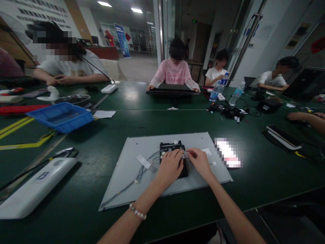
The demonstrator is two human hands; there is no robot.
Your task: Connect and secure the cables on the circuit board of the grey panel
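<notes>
A flat grey-white panel [149, 145], like the back of a display screen, lies on the dark green table. On its middle sits a black plastic frame [167, 147] with thin grey cables [134, 181] running out to the lower left. My left hand [170, 166] rests over the black frame, fingers bent and close together; what lies under the fingertips is hidden. Just to its right, my right hand [200, 162] pinches a small translucent strip [186, 154] at the frame's edge. White tape [144, 161] crosses the cables, and another white piece [206, 151] lies right of the frame.
A lit phone [228, 153] touches the panel's right side. At left lie a white elongated device [40, 186] and a blue tray [63, 118]. Bottles [237, 93] and tangled black cables [230, 107] are at the far right. Across the table a person [175, 71] holds a black screen.
</notes>
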